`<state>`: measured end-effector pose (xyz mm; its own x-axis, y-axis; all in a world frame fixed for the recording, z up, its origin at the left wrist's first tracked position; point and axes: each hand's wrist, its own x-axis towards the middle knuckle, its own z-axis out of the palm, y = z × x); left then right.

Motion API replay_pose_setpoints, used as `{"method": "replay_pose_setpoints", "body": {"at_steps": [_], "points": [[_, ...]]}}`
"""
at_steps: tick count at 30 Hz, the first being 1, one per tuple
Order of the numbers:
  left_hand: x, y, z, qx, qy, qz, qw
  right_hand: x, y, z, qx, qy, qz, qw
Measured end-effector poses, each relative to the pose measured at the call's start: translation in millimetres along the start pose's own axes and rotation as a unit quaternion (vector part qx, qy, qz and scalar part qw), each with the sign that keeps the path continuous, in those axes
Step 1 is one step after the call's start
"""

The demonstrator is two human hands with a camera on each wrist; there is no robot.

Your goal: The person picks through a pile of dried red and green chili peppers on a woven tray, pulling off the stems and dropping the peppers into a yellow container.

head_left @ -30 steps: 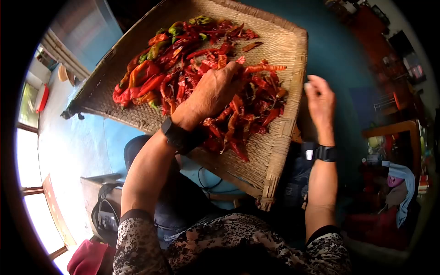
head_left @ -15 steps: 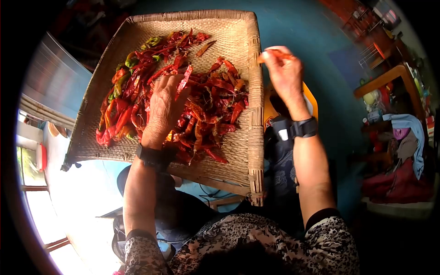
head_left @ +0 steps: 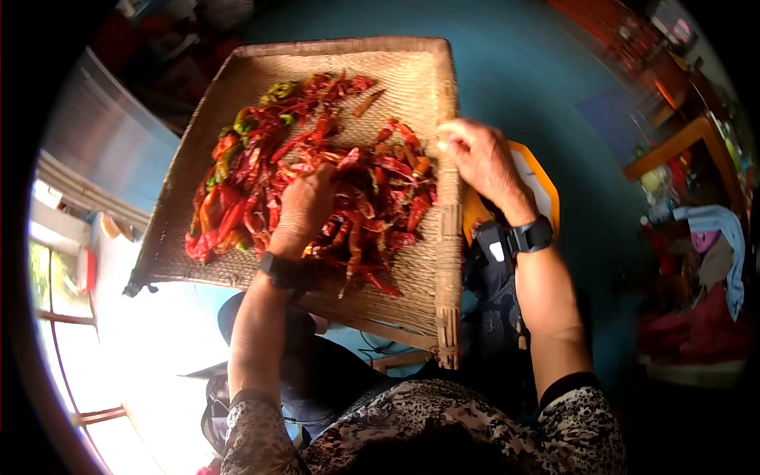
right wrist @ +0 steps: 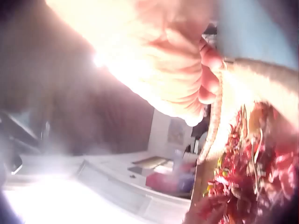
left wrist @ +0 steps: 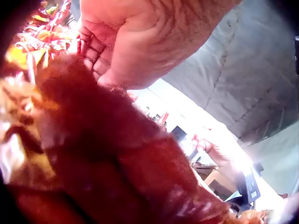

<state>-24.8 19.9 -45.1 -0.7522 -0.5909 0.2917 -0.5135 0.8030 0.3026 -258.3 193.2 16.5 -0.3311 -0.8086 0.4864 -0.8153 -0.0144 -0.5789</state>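
Dried chili peppers (head_left: pixel 352 229), mostly red with some green, lie heaped in a large woven basket tray (head_left: pixel 423 297). My left hand (head_left: pixel 305 206) reaches down into the middle of the heap. In the left wrist view its fingers curl under the palm beside red chilies (left wrist: pixel 56 21); I cannot tell whether they pinch one. My right hand (head_left: pixel 483 162) is at the tray's right rim, its loosely bent fingers (right wrist: pixel 209 86) close against the edge in the right wrist view. Nothing shows in that hand.
Below the right hand, an orange-edged object (head_left: pixel 542 174) stands beside the tray. Blue floor (head_left: pixel 522 87) extends beyond it. Toward the right are a wooden-framed piece of furniture (head_left: pixel 673 146) and piled clothes (head_left: pixel 716 237). Bright windows (head_left: pixel 63 309) are on the left.
The right hand held a reddish chili out past the rim half a second ago; it has come down to the rim. The left hand has lowered into the heap. The view has shifted.
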Motion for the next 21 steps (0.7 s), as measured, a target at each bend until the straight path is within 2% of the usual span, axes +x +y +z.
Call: {"method": "replay_pose_setpoints", "body": {"at_steps": [1, 3, 6, 7, 8, 11, 13, 15, 16, 17, 19, 21], "points": [[-3.1, 3.1, -5.5, -0.004, 0.002, 0.017, 1.0, 0.8, -13.0, 12.7, 0.038, -0.02, -0.052, 0.998], [-4.3, 0.3, -7.2, 0.044, -0.043, 0.052, 0.997, -1.8, -34.7, 39.0, 0.033, -0.101, -0.097, 0.99], [-11.4, 13.1, -21.9, -0.044, -0.053, 0.067, 0.995, -13.2, -51.6, 71.1, -0.046, -0.19, -0.103, 0.975], [-13.4, 19.2, -29.3, -0.057, -0.079, 0.042, 0.994, -14.3, -56.2, 73.0, -0.092, -0.22, -0.115, 0.964], [-14.3, 20.3, -31.6, -0.059, -0.09, 0.04, 0.993, -16.1, -54.9, 79.6, -0.087, -0.199, -0.134, 0.967], [-17.9, 19.8, -41.3, -0.063, -0.096, 0.038, 0.993, -13.0, -49.5, 86.2, -0.051, -0.188, -0.106, 0.975], [-19.4, 16.9, -47.2, -0.074, -0.086, 0.033, 0.993, -12.4, -43.4, 85.7, 0.037, -0.114, -0.109, 0.987], [-18.4, 13.6, -52.3, -0.078, -0.093, 0.012, 0.993, -9.3, -38.9, 75.8, 0.086, -0.125, -0.056, 0.987], [-17.6, 8.8, -48.1, -0.06, -0.098, 0.006, 0.993, -10.5, -28.5, 76.3, 0.157, -0.14, 0.001, 0.978], [-17.0, 5.3, -45.7, -0.042, -0.104, 0.0, 0.994, -9.9, -28.1, 69.8, 0.227, -0.128, 0.008, 0.965], [-13.5, 8.4, -45.0, -0.028, -0.113, -0.016, 0.993, -7.2, -37.2, 46.2, 0.282, -0.076, 0.05, 0.955], [-9.7, 7.1, -37.7, -0.034, -0.05, -0.016, 0.998, -2.5, -25.7, 23.5, 0.182, 0.048, 0.02, 0.982]]}}
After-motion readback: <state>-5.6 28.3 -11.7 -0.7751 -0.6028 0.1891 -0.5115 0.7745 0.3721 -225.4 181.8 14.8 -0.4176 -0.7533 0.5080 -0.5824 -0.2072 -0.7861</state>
